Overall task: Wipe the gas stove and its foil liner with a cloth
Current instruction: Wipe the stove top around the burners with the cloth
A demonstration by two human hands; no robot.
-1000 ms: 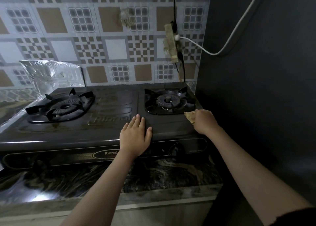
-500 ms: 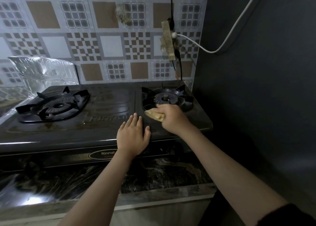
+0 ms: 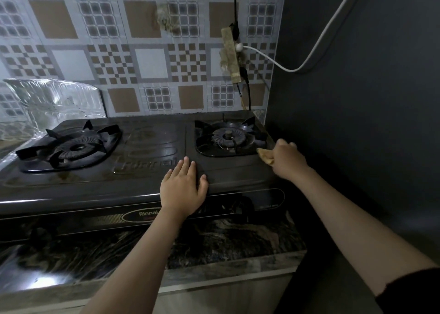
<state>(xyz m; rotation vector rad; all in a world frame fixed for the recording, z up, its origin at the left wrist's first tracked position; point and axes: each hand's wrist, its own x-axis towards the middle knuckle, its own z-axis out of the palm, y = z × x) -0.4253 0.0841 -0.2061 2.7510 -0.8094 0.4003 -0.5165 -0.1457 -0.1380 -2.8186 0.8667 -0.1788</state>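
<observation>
Yellow cloth (image 3: pixel 266 156) mostly inside right hand (image 3: pixel 288 162)

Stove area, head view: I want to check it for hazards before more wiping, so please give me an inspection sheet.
Surface: dark marbled countertop carries the gas stove; stains show on the stove top near the left burner.
Job's things: yellowish cloth at the stove's right edge beside the right burner; foil liner stands behind the left burner.
Clutter: nothing seen.
Hands: left hand flat, fingers spread, on the stove's front; right hand closed on the cloth.
Cables: grimy power strip on the tiled wall above the right burner, black cords and a white cable plugged in.
Surroundings: dark wall close on the right.
</observation>
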